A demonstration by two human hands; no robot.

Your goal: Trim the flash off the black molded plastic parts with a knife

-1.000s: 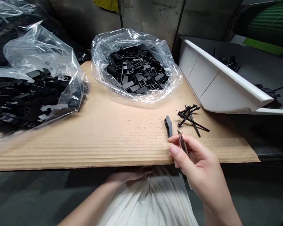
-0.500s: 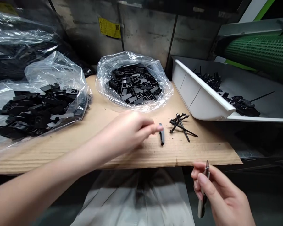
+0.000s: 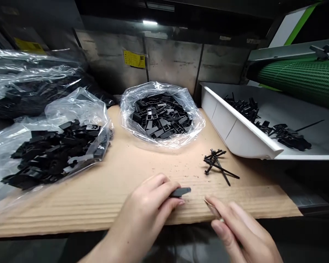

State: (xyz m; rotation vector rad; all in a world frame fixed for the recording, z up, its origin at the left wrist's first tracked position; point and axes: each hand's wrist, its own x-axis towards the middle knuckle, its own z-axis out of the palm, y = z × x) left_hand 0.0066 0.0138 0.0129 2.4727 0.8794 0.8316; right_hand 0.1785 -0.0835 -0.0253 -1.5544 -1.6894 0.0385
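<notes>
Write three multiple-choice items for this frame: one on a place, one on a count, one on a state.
1. Where does the loose cluster of black sprue sticks lie?
A. inside the white tray
B. on the cardboard sheet, left of the white tray
C. in the round open bag

2. How many of the person's hands show?
A. one
B. two
C. three

3. What is the state of the left hand?
A. flat and empty on the cardboard
B. fingers pinched on a small black part
C. reaching into a bag

Answers:
1 B, the sticks rest on bare cardboard beside the tray's outer wall.
2 B, the left hand and the right hand both enter from the bottom edge.
3 B, the part's end sticks out from its fingertips, just above the cardboard's front edge.
</notes>
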